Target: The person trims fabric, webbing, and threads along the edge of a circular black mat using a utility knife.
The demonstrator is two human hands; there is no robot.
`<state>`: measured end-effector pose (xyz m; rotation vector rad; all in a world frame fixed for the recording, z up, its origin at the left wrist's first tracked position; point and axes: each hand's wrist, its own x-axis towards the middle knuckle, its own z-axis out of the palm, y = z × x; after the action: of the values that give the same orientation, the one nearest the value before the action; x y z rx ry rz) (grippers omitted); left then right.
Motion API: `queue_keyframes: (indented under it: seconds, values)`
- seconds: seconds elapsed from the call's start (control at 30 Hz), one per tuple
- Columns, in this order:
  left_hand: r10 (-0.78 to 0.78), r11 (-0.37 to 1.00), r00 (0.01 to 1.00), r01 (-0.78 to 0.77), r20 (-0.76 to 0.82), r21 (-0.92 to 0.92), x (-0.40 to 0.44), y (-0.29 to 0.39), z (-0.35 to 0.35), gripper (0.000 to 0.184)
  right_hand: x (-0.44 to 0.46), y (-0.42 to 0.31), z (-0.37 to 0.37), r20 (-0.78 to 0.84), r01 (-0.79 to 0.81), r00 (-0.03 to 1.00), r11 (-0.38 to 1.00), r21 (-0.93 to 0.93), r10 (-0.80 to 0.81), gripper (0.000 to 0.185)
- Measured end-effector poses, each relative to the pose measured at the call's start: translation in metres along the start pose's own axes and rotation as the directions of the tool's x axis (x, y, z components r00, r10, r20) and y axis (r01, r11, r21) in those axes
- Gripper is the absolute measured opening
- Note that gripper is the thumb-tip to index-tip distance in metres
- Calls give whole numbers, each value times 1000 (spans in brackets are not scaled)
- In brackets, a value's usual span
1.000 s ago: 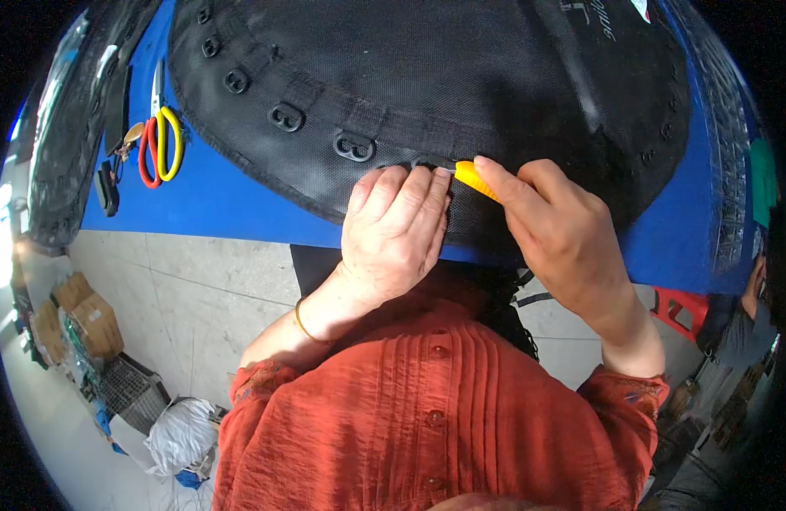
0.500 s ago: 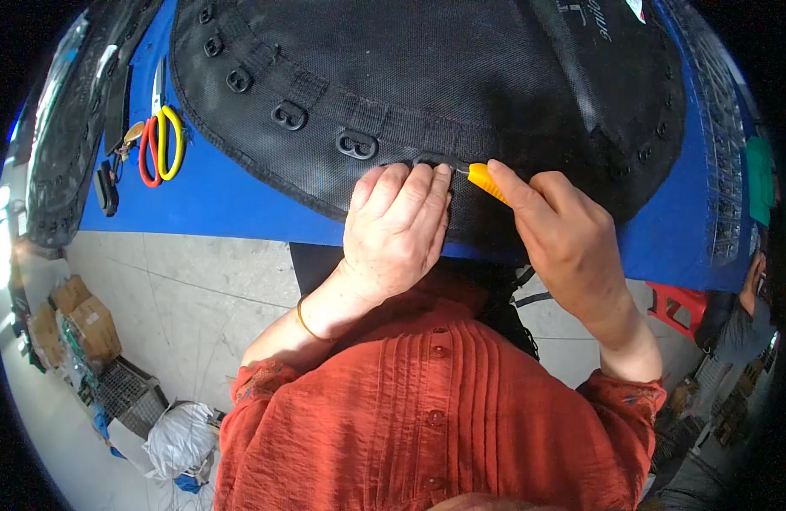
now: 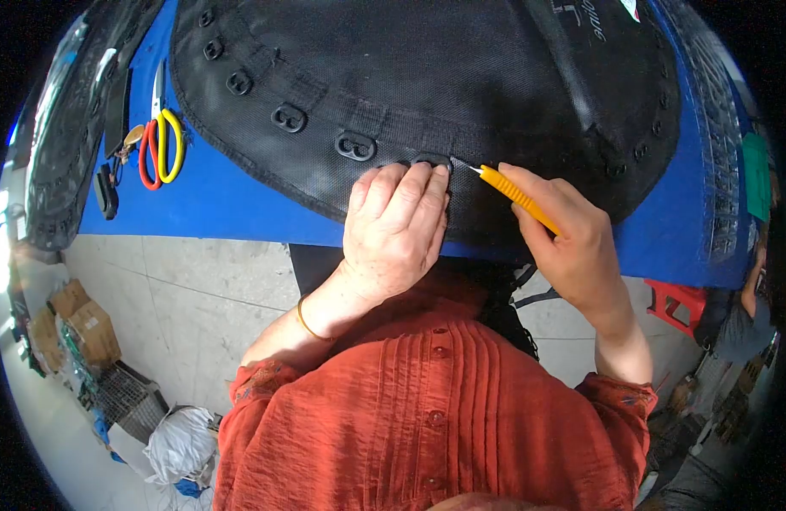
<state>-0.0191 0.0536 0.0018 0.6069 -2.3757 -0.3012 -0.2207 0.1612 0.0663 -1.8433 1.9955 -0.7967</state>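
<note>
Holding yellow tool [image 3: 522, 201], blue tabletop [image 3: 222, 204], pale floor [image 3: 201, 298]

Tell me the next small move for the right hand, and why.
Probably the right hand should work the tip of the yellow-handled tool at the right end of the black buckle, clear of the left hand. The tip points there from the right, and the left hand's fingers lie over the buckle's near edge.

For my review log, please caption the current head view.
Left hand on black fabric, right hand holding a yellow-handled tool, with scissors lying on the blue table.
</note>
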Motion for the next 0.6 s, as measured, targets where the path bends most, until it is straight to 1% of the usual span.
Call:
queue_keyframes:
  seconds: [0.03,0.1,0.13,0.2,0.3,0.4,0.6]
  values:
    - [3,1000,1000,-3,-4,-2,0,0,0,40,0,-1,0,-1,0,1000,1000,1,0,46]
    - [2,1000,1000,-2,-5,0,-1,0,0,39,1,-2,0,-4,54,998,996,-75,-55,46]
    - [1,1000,1000,-1,-5,1,-1,0,0,39,3,-2,1,-2,54,999,996,-73,-54,46]
    - [11,1000,1000,-11,-2,17,0,0,0,39,9,-3,3,-29,128,991,987,-97,-131,48]
    - [21,999,1000,-21,6,36,1,2,-1,39,13,-2,5,2,178,984,975,-135,-180,49]
    - [21,999,1000,-21,7,30,1,3,0,39,17,1,6,-4,219,975,962,-163,-222,49]
    - [28,999,1000,-28,3,24,0,2,0,39,22,3,4,14,228,973,961,-159,-229,49]
